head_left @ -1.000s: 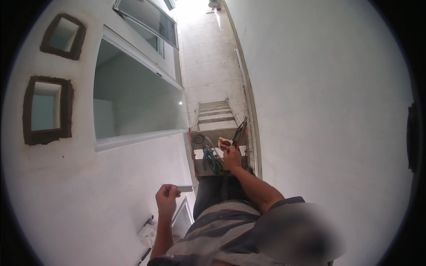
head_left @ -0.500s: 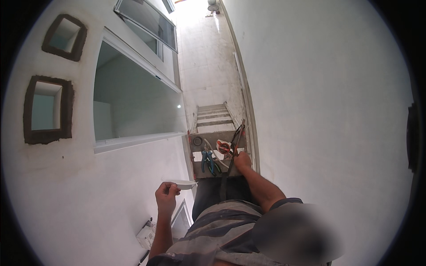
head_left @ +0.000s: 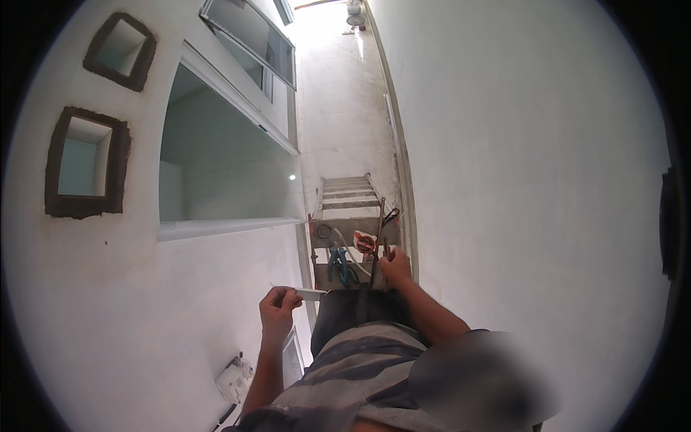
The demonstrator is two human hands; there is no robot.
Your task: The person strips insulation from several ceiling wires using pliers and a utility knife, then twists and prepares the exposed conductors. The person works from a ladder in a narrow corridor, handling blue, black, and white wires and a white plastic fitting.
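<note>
My left hand (head_left: 279,302) pinches a flat white strip (head_left: 309,294) between thumb and fingers, out to the left of my lap. My right hand (head_left: 396,268) is closed at the right side of the ladder's top platform (head_left: 349,275). A thin dark piece (head_left: 386,249) sticks up from its fingers; its kind is not clear. Beside that hand, a long thin rusty-brown rod (head_left: 380,223) lies across the platform. Blue-handled pliers (head_left: 335,265), a white tube (head_left: 349,248), an orange-and-white round object (head_left: 365,243) and a dark tape roll (head_left: 324,231) rest there too.
Ladder rungs (head_left: 350,194) stand beyond the platform. On the left are a large window (head_left: 223,158) with a white frame and two cement-edged wall openings (head_left: 121,126). A plain wall (head_left: 533,180) rises close on the right. A white box (head_left: 234,381) sits low at left.
My right hand has drawn slightly back from the long rod, with a thin dark piece now showing in its fingers. The rod has swung leftward at its far end. My left hand has shifted slightly.
</note>
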